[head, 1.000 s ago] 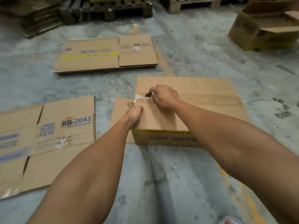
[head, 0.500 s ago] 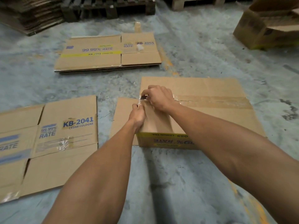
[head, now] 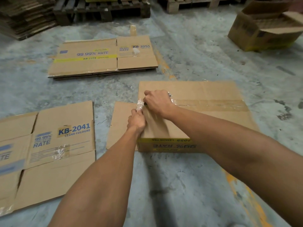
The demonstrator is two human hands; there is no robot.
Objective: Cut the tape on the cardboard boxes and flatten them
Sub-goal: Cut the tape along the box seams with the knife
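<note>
A closed cardboard box (head: 205,90) sits on the concrete floor, with clear tape (head: 213,105) running along its top seam. My right hand (head: 157,102) is curled at the tape's left end and grips a small dark cutter (head: 145,104), which is mostly hidden by the fingers. Just below it, my left hand (head: 136,120) pinches a crumpled loose end of tape (head: 139,103) at the box's top left edge. A flat cardboard flap (head: 121,122) lies beside the box on its left.
A flattened KB-2041 box (head: 49,145) lies on the floor at the left. A stack of flattened KB-2055 boxes (head: 98,58) lies farther back. An open box (head: 262,30) stands at the far right. Wooden pallets (head: 101,9) and piled cardboard (head: 24,17) line the back.
My right hand has slid the cutter a little left, to the box's edge. My left hand has moved up against it and now pinches the loose tape end.
</note>
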